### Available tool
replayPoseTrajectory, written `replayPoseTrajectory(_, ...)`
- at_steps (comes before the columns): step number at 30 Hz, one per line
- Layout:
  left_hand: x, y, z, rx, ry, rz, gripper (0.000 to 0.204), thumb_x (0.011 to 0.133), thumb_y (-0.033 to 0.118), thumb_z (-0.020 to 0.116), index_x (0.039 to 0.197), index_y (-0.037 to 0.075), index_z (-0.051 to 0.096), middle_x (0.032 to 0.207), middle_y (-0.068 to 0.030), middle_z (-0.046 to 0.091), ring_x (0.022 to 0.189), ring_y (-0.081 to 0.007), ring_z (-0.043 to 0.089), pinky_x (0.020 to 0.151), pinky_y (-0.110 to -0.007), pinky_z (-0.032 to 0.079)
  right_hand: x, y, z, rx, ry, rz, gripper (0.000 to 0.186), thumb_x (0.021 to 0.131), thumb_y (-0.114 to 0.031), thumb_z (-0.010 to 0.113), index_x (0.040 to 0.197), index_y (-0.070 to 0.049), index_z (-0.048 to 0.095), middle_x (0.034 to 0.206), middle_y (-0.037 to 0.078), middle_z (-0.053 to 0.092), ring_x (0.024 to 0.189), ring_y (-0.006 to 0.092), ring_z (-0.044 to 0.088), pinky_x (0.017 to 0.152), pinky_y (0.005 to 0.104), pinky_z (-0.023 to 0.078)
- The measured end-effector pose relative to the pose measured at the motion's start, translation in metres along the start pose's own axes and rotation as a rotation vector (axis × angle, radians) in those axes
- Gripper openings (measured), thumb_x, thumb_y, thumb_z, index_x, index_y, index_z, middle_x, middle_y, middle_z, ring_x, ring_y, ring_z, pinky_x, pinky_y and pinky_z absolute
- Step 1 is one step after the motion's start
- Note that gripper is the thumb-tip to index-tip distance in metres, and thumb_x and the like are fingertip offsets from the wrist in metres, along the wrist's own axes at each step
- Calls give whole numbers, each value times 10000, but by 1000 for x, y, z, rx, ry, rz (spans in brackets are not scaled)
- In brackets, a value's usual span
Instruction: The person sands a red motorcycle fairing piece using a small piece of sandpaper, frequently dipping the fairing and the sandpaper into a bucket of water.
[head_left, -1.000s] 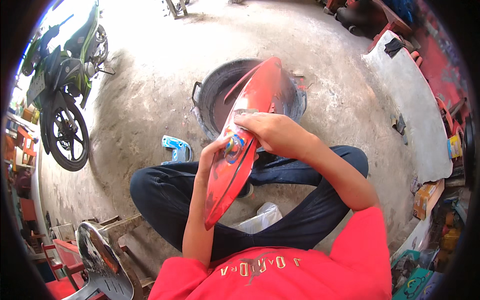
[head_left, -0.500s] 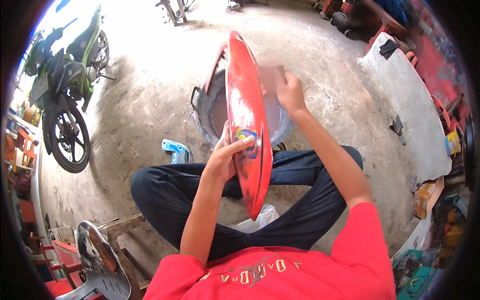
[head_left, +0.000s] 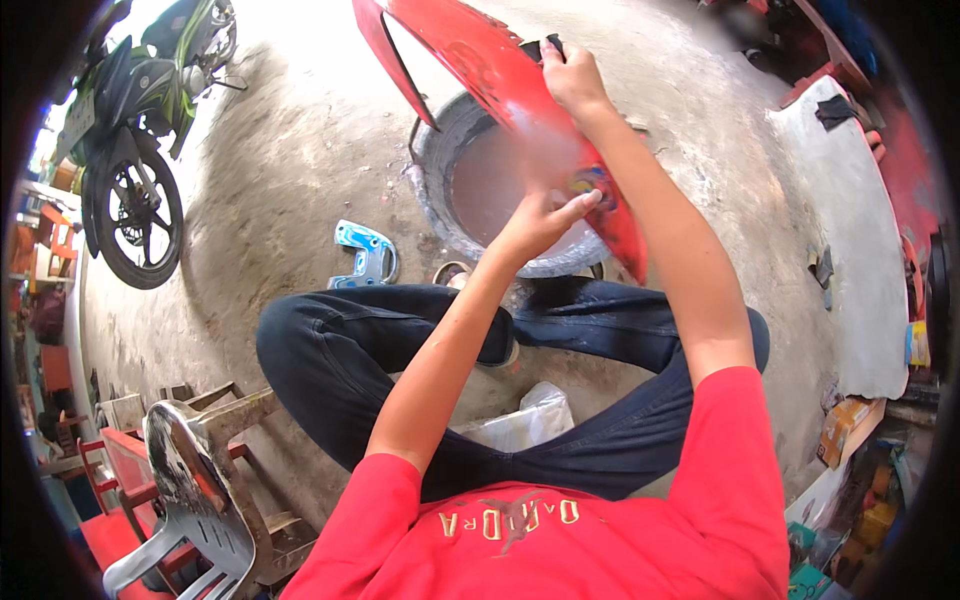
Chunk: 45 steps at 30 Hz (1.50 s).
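Observation:
A long, glossy red motorcycle body panel [head_left: 480, 62] slants over a dark tub [head_left: 432, 190] of cloudy brownish water. Around the panel's lower part my left hand [head_left: 540, 228] is closed, its thumb lying near a colourful sticker; some of its fingers are hidden or blurred. At the panel's upper right edge my right hand [head_left: 578, 80] is closed on a small black piece [head_left: 545, 46], thin and soft-looking, that I cannot name for sure. A narrow prong of the panel reaches down over the tub's left rim.
A blue and white curved part [head_left: 364, 255] lies on the concrete floor left of the tub. Between my legs is a pale plastic-wrapped bundle [head_left: 520, 420]. A motorcycle [head_left: 135, 170] stands at left, a worn grey chair [head_left: 205, 500] at lower left, a pale slab [head_left: 850, 250] at right.
The panel has swung from nearly upright to a slant, its top going up and left, its lower end right. My left hand moved right with it; my right hand rose to its upper edge.

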<state>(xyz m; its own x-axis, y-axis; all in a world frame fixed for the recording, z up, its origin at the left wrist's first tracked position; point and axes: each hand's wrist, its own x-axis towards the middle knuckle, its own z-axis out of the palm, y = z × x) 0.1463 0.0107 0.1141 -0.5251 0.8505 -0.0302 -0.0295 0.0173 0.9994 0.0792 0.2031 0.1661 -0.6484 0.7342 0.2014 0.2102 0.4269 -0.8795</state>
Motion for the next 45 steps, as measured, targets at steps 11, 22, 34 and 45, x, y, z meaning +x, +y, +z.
replayPoseTrajectory(11, 2, 59, -244, 462, 506, -329, 739, 928, 584, 726, 1403, 35, 587, 1247, -176, 700, 1131, -264, 670, 948, -425, 533, 33, 38, -79, 33, -345, -52, 376, 1067, -365, 610, 1055, -11, 737, 863, -7, 690, 798, 83, 576, 734, 284, 488)
replayPoseTrajectory(22, 27, 82, -329, -722, 516, 132, 796, 1021, 602, 575, 1482, -35, 452, 1480, -244, 546, 1350, -383, 545, 1167, -566, 408, 44, 29, -110, -45, -539, -13, 366, 1038, -417, 642, 961, -70, 730, 849, -55, 644, 751, 33, 547, 659, 222, 433)
replayPoseTrajectory(34, -87, 142, -241, -650, 668, 437, 303, 979, 193, 582, 1238, 44, 633, 1370, -239, 646, 1289, -359, 611, 1156, -575, 443, 76, 29, -88, 312, -16, -208, 401, 1080, -373, 582, 1161, 1, 703, 1050, 158, 757, 880, 261, 757, 809, 350, 594)
replayPoseTrajectory(45, -98, 73, -94, -817, 1064, 444, 285, 969, 222, 526, 1227, 104, 535, 1310, -162, 657, 1246, -345, 616, 1114, -582, 479, 7, 53, -65, -262, 298, -217, 530, 1075, -564, 514, 1127, -91, 748, 942, 96, 804, 853, 208, 762, 795, 353, 567)
